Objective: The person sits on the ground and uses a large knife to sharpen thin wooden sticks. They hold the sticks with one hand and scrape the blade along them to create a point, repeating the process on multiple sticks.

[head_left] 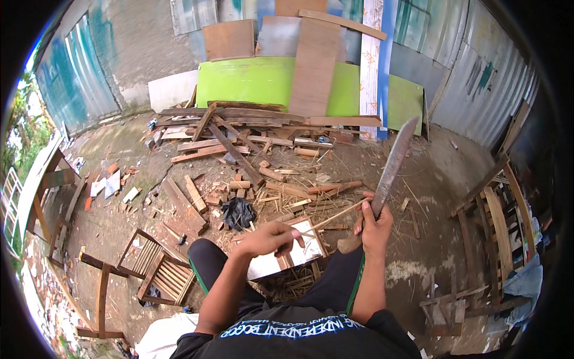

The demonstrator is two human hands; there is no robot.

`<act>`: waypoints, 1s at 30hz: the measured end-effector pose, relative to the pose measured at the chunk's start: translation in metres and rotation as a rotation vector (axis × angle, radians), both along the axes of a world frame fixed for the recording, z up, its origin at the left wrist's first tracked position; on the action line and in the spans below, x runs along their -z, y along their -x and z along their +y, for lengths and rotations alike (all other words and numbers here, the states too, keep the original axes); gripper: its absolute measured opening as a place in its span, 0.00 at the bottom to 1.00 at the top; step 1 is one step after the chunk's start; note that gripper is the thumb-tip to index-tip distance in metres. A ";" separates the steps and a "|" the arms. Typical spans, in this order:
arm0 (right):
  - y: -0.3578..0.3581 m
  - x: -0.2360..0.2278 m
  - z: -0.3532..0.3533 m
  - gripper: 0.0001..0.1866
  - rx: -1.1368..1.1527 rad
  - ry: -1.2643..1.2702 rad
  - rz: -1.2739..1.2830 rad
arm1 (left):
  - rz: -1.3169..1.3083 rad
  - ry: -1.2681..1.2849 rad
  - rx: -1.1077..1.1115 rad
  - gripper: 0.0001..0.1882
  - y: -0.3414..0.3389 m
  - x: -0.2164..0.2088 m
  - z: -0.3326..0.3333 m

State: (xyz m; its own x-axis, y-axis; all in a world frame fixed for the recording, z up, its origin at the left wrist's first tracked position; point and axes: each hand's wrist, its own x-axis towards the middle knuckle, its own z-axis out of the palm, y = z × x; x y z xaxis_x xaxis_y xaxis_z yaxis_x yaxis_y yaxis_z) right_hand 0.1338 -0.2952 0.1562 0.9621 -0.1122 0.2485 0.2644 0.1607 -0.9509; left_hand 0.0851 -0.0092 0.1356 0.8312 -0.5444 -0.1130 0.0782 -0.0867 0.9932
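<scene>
My right hand [375,226] is wrapped round a machete [396,163], its broad worn blade pointing up and away and its wooden handle [349,244] showing below the hand. A thin wooden stick [338,214] slants from my left hand up to the fingers of my right hand, next to the base of the blade. The fingers of my left hand [270,239] are curled at the stick's near end. Beneath my left hand, between my knees, stands a low white-topped wooden bench [266,267]; my forearm and hand cover part of it.
A black plastic bag [238,213] lies ahead among wood offcuts and shavings. Farther off is a pile of planks [239,122] before a green panel [245,81]. A hammer [174,233] and a slatted wooden chair [161,272] lie left. Wooden frames [499,230] stand right.
</scene>
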 end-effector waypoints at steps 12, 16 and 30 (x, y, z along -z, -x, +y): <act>0.062 0.068 0.019 0.16 -0.060 0.534 -0.133 | 0.303 0.418 -0.491 0.15 0.012 0.026 -0.073; 0.069 0.063 0.031 0.16 -0.104 0.619 -0.155 | 0.260 0.372 -0.594 0.13 0.018 0.021 -0.077; 0.035 0.047 0.033 0.17 -0.037 0.766 -0.441 | 0.090 0.238 -0.586 0.19 0.041 0.025 -0.061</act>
State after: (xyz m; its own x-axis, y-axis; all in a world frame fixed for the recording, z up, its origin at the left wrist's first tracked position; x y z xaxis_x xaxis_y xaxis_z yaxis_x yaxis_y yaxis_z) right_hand 0.0988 -0.2617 0.1091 0.7607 0.2663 0.5919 0.6396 -0.4630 -0.6136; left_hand 0.0438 -0.0707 0.1102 0.9915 -0.0213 -0.1284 0.1299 0.2184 0.9672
